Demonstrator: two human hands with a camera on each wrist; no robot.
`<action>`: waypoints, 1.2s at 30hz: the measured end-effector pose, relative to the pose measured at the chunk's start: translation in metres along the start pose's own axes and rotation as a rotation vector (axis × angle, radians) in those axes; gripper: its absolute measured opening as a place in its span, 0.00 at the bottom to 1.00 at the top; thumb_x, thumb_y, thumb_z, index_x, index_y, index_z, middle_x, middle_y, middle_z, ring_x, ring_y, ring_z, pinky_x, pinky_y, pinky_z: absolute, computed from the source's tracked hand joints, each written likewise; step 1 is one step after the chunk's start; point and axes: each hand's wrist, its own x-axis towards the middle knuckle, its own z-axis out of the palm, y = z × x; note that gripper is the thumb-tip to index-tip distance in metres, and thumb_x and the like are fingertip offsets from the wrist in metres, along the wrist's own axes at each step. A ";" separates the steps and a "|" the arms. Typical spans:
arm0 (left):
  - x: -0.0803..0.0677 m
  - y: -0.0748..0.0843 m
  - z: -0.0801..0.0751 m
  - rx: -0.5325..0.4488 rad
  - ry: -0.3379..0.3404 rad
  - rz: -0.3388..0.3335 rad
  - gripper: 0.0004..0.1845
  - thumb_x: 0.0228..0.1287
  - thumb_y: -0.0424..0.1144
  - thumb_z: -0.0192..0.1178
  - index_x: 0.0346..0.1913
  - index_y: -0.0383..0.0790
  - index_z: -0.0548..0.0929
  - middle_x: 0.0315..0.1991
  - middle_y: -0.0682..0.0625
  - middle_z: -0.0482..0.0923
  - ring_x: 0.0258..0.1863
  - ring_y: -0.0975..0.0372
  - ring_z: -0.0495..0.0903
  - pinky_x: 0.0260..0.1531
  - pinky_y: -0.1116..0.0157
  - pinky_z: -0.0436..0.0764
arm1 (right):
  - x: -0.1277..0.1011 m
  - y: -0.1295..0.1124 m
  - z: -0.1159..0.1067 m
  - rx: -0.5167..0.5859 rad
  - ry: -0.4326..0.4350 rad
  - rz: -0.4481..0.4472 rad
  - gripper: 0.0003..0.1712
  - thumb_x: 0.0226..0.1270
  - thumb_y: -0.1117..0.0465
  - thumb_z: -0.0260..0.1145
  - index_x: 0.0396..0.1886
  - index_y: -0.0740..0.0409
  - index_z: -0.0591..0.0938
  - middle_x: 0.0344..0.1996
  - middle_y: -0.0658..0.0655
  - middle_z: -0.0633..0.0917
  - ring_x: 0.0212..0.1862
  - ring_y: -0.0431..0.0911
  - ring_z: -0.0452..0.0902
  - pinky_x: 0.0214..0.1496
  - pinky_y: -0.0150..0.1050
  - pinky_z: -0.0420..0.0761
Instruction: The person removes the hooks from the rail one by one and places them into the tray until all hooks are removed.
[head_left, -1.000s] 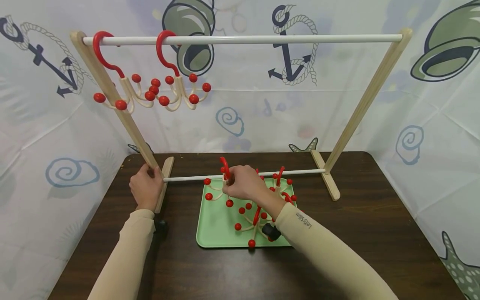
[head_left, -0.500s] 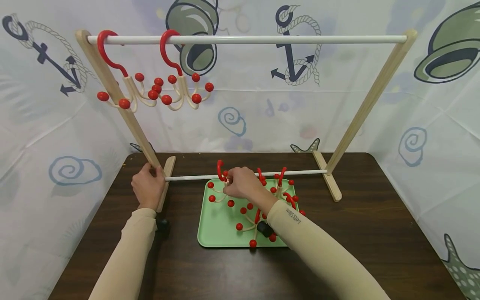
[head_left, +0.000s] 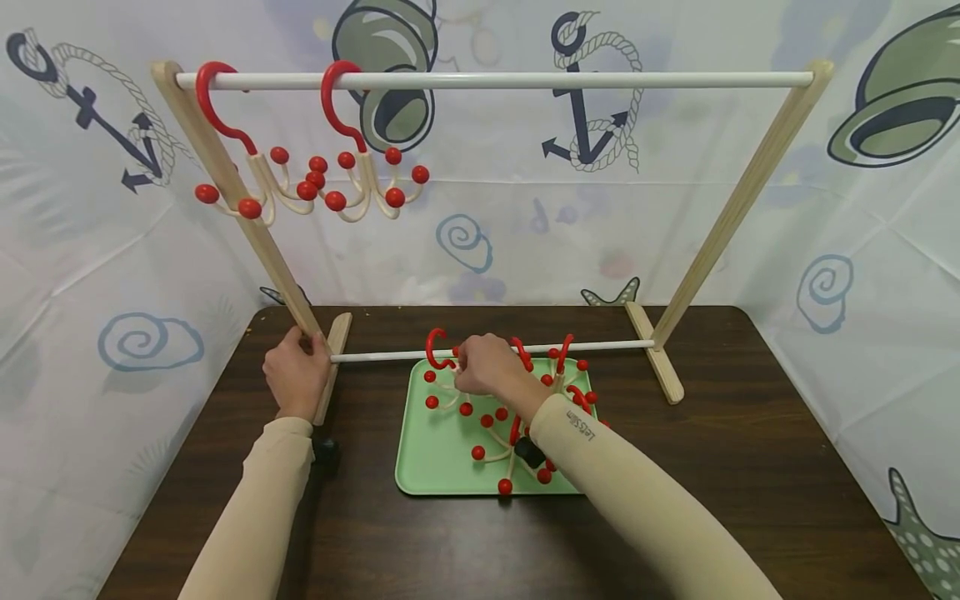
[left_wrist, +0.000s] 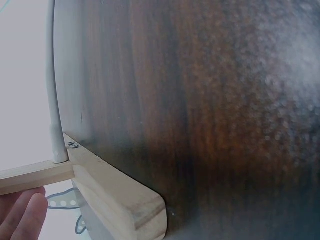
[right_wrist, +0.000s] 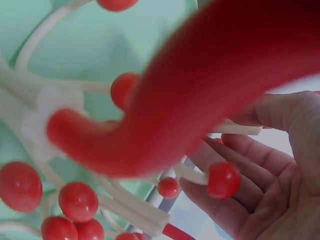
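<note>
In the head view my left hand [head_left: 296,379] grips the wooden left upright [head_left: 258,242] of a rack, low down by its foot. The left wrist view has its fingers [left_wrist: 29,217] behind the wood. My right hand [head_left: 491,367], over the back of a green tray [head_left: 420,471], pinches a multi-arm hanger [head_left: 431,350] by its pale stem. The hanger's red hook curves up on the left, and red balls tip its cream arms. In the right wrist view another hanger's red hook [right_wrist: 170,100] crosses close to the camera, partly covering my right hand.
Several similar hangers [head_left: 506,485] lie on the tray's middle and right. Two more hangers [head_left: 262,179] hang at the left of the white top rod [head_left: 525,80]. A lower white rod [head_left: 390,356] runs behind the tray. The right upright [head_left: 738,208] stands on a wooden foot [head_left: 656,358].
The hanger in my right hand has turned, so its hook now leans left and shows its curve more. My right hand has shifted slightly right. My left hand stays on the upright.
</note>
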 end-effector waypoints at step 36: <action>0.001 0.000 0.000 -0.005 0.008 0.011 0.13 0.67 0.41 0.59 0.41 0.31 0.84 0.28 0.36 0.83 0.27 0.40 0.80 0.31 0.43 0.73 | 0.013 -0.004 0.005 -0.229 -0.122 -0.058 0.08 0.63 0.52 0.71 0.28 0.48 0.83 0.24 0.44 0.80 0.30 0.41 0.75 0.32 0.37 0.76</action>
